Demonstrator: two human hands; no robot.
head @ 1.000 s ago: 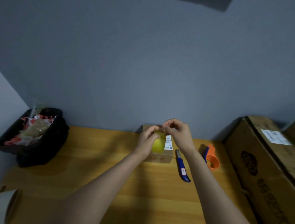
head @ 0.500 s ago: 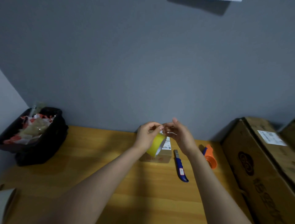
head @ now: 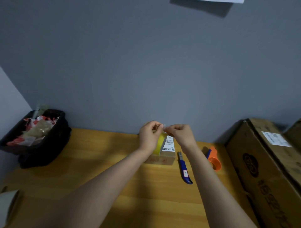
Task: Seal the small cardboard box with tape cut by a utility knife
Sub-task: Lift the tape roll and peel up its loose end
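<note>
Yellow tape roll (head: 160, 143) above small box (head: 162, 158), knife (head: 184, 168) beside.

A: We see the left hand (head: 149, 136) gripping a yellow tape roll (head: 160, 144) above the small cardboard box (head: 162, 157).

B: Right hand (head: 180, 134) pinches the tape end; we've the blue utility knife (head: 184, 169) on the wooden table (head: 91, 156).

Plain blue-grey painted wall (head: 146, 65) takes up most of the view, meeting a paler side wall (head: 9, 100) at the left corner. Below it sits a light wooden tabletop with visible grain (head: 101, 151), pushed right up against the wall. Lighting's pretty dim, with soft shadows across the wood. A white sheet (head: 211, 1) hangs at the top edge.
</note>
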